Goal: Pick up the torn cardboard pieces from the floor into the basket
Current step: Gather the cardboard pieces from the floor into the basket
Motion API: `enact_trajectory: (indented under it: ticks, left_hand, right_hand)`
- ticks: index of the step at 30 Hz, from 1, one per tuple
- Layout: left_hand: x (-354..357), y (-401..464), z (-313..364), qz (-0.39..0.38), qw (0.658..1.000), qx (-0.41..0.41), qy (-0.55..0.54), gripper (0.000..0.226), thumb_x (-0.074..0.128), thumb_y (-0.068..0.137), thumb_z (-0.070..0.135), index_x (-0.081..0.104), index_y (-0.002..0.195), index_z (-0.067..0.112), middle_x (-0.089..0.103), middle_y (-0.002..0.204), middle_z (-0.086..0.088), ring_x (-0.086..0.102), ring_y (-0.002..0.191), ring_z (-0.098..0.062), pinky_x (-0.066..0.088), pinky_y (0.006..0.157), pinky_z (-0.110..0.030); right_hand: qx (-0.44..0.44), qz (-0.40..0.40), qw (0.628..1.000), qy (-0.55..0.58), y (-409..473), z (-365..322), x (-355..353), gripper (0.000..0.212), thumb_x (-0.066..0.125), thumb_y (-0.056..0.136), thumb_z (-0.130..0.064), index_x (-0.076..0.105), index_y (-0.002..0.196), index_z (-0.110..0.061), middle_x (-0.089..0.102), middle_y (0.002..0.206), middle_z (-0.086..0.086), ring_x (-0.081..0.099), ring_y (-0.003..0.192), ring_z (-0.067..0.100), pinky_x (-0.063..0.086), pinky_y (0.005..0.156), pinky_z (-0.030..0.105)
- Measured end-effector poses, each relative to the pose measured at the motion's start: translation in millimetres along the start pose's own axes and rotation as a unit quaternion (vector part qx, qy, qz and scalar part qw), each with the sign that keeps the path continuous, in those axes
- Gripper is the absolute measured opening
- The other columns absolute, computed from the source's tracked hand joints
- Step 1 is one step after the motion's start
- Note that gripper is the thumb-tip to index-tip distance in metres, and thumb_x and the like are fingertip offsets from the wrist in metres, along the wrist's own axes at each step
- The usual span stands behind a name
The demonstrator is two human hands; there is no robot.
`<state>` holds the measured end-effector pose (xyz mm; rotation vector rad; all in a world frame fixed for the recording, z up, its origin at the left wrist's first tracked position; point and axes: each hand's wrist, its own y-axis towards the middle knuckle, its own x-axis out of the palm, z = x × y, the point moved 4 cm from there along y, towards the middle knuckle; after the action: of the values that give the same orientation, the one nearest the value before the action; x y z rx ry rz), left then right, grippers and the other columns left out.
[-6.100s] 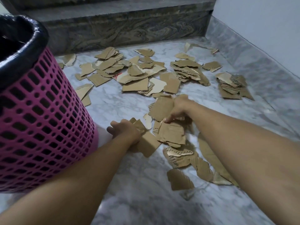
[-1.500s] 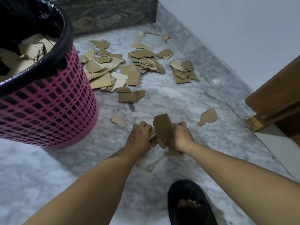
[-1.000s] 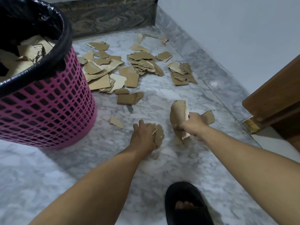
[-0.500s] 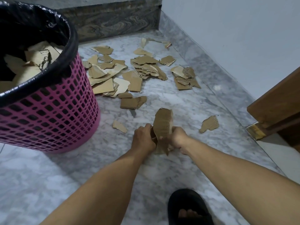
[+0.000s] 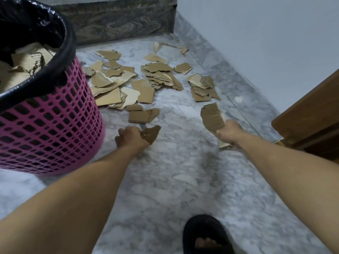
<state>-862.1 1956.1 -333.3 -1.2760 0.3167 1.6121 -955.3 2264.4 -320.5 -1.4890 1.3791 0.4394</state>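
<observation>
Several torn cardboard pieces (image 5: 141, 85) lie scattered on the marble floor toward the far step. The pink basket (image 5: 51, 125) with a black liner stands at the left and holds cardboard scraps inside. My left hand (image 5: 131, 138) grips a small bunch of brown pieces (image 5: 152, 134) low over the floor, right of the basket. My right hand (image 5: 229, 132) grips a taller stack of cardboard pieces (image 5: 211, 118) that sticks upward, out to the right near the skirting.
A dark marbled step (image 5: 119, 22) closes the far side and a pale wall (image 5: 256, 43) runs along the right. A wooden door (image 5: 311, 110) juts in at the right edge. A foot in a black slipper (image 5: 207, 235) is at the bottom.
Half a second ago both hands were together around one bundle. Now they have parted: my right hand carried its stack to the right, my left hand moved left with a smaller bunch.
</observation>
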Motion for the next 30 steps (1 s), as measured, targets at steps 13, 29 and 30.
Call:
enact_trajectory:
  ticks: [13, 29, 30]
  left_hand:
    - [17, 16, -2, 0.022, 1.000, -0.002, -0.019, 0.023, 0.065, 0.082, 0.019, 0.066, 0.100, 0.004, 0.064, 0.109, -0.022, 0.058, 0.105, -0.038, 0.050, 0.083, -0.038]
    - [-33, 20, -18, -0.068, 0.979, -0.151, -0.119, 0.044, 0.083, 0.071, 0.019, 0.061, 0.106, 0.004, 0.065, 0.099, -0.007, 0.062, 0.083, -0.022, 0.047, 0.060, -0.026]
    - [-27, 17, -21, -0.088, 0.980, -0.148, -0.101, 0.048, 0.084, 0.070, 0.022, 0.061, 0.108, 0.005, 0.065, 0.103, -0.007, 0.062, 0.088, -0.023, 0.050, 0.062, -0.028]
  right_hand:
    - [0.101, -0.006, 0.995, -0.022, 13, 23, 11, 0.038, 0.070, 0.082, -0.018, 0.061, 0.113, 0.000, 0.060, 0.111, 0.018, 0.062, 0.095, 0.036, 0.056, 0.080, 0.039]
    - [-0.078, -0.043, 0.995, 0.047, 8, -46, 18, 0.024, 0.070, 0.075, -0.018, 0.068, 0.098, -0.010, 0.070, 0.097, 0.019, 0.066, 0.088, 0.039, 0.058, 0.073, 0.044]
    - [-0.079, -0.043, 0.995, 0.051, 6, -48, 18, 0.020, 0.070, 0.075, -0.018, 0.067, 0.093, -0.010, 0.069, 0.094, 0.019, 0.066, 0.086, 0.038, 0.058, 0.072, 0.045]
